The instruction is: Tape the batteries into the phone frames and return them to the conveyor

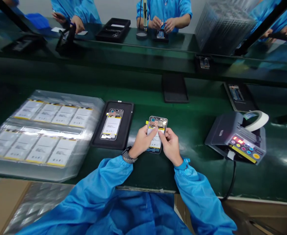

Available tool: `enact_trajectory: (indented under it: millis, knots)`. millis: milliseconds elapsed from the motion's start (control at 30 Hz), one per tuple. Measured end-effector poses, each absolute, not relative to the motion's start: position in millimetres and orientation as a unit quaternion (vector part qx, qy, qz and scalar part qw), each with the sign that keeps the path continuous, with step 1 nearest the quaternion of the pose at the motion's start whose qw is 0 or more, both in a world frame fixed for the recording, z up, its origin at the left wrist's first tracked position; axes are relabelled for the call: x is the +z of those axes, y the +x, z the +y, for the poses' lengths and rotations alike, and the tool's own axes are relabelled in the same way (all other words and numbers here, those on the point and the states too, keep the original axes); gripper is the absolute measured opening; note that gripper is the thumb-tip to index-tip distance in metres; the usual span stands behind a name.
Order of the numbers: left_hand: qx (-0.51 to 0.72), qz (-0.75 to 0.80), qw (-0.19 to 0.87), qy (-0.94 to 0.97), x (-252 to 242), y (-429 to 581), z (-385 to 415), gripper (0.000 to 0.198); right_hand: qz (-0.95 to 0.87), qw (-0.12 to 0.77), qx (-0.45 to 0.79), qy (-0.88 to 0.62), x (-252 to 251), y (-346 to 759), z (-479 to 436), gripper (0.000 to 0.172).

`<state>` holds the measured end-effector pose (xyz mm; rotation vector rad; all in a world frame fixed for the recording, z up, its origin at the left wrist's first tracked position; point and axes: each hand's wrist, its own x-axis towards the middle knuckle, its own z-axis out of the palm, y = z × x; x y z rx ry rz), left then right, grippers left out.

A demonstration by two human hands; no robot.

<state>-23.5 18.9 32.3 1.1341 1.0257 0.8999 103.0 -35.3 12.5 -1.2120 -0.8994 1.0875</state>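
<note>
Between my two hands is an opened smartphone (155, 142), with a white battery fitted below its exposed circuit board. My left hand (142, 141) grips the phone's left edge, its thumb lying on the battery's upper part. On the opposite edge my right hand (171, 145) is closed, with its thumb also pressed on the battery near the top. Fingers beneath the phone are hidden. Just left of my hands, a second opened phone (112, 125) with a white battery lies in a black tray (124, 137).
A clear plastic tray (84, 163) at left holds several white batteries. On the right stands a grey tape dispenser (236, 137) with a cable. Behind are a black tray (175, 88), another tray with a phone part (236, 93), and a raised shelf. Co-workers in blue sit beyond.
</note>
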Motion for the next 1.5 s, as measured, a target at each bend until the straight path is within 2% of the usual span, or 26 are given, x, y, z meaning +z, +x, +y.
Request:
enact_trajectory:
  millis: [433, 633, 967, 1500]
  knots:
    - [0.392, 0.459, 0.611, 0.512, 30.0, -21.7, 13.1, 0.047, -0.377, 0.582, 0.468, -0.548, 16.2, 103.3, -36.6, 0.038]
    - [0.394, 0.464, 0.594, 0.526, 25.8, -19.7, 7.8, 0.044, -0.422, 0.586, 0.402, -0.564, 18.6, 105.9, -37.0, 0.029]
    - [0.399, 0.456, 0.590, 0.534, 25.0, -20.6, 7.4, 0.041, -0.441, 0.576, 0.392, -0.565, 17.1, 110.2, -38.2, 0.031]
    - [0.407, 0.489, 0.520, 0.569, 29.7, -18.7, 2.9, 0.028, -0.431, 0.595, 0.366, -0.571, 18.7, 101.8, -40.1, 0.020]
